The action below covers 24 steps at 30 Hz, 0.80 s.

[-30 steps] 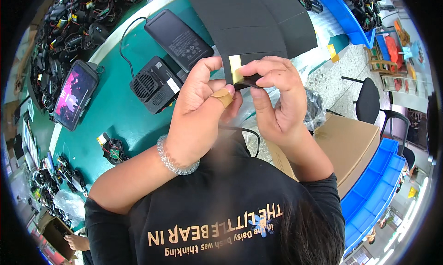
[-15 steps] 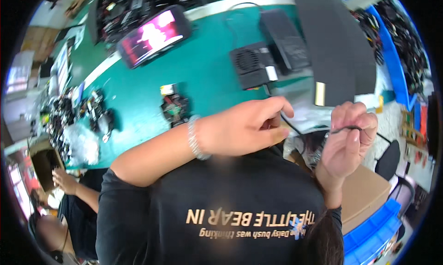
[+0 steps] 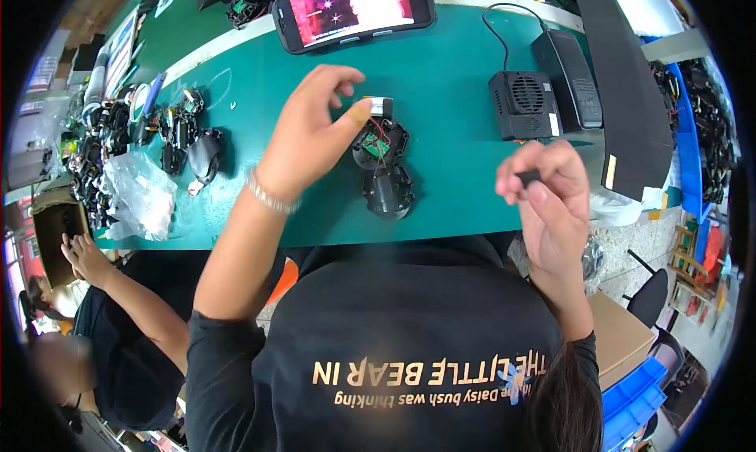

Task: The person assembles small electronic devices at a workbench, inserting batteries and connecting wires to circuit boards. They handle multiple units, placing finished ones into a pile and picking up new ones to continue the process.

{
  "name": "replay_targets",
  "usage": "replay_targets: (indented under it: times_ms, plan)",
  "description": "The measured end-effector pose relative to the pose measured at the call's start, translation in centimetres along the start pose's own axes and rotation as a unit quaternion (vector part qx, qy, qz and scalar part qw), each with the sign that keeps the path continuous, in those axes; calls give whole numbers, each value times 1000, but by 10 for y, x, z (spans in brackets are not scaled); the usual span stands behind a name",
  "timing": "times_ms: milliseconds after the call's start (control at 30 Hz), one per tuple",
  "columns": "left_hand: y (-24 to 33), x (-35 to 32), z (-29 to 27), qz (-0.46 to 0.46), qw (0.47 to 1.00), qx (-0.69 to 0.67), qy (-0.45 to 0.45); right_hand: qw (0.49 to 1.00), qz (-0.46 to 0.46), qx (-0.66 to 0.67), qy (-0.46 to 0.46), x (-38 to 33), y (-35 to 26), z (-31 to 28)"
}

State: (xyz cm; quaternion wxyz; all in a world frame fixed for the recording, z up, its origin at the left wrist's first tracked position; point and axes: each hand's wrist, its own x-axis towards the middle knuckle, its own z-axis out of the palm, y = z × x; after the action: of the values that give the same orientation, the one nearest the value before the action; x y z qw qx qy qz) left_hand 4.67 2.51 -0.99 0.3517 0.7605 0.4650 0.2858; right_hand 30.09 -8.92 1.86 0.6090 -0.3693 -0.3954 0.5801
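Observation:
An opened black device point(image 3: 387, 190) lies on the green table in front of me, with a green circuit board and red wires exposed. A small silver battery point(image 3: 381, 107) sits at its far end. My left hand point(image 3: 307, 133) hovers at the device's left, fingers loosely curled and apart from the thumb, whose tip is by the battery. Between the thumb and fingers of my right hand point(image 3: 555, 196) is a small black piece point(image 3: 528, 177), pinched above the table's near right side.
A phone point(image 3: 354, 12) with a lit screen stands at the back. At the right are a black box with a round grille point(image 3: 523, 104) and a black corded unit point(image 3: 568, 78). Black parts point(image 3: 189, 141) and a plastic bag point(image 3: 142, 192) lie left, where a co-worker's hand point(image 3: 85, 259) shows.
My left hand has moved away from my right and over to the device's left side. The right hand held a thin dark strip; a small black piece now shows there. The view has shifted.

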Motion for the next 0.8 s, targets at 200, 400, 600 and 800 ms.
replay_targets:
  times_ms: [200, 400, 600, 800]
  plan:
    - [8, 31, -10, -81, 971, 2, -226, 999, 33, 41, -4, 16, 21, 12]
    - [10, 15, -10, -23, 982, -112, -152, 997, 73, 32, -3, 31, 28, 23]
    - [16, -21, 4, -48, 969, -240, -2, 992, 84, -60, -73, 50, 31, 40]
    - [2, -32, 12, -16, 952, -303, 51, 985, 14, -21, -170, 70, 49, 45]
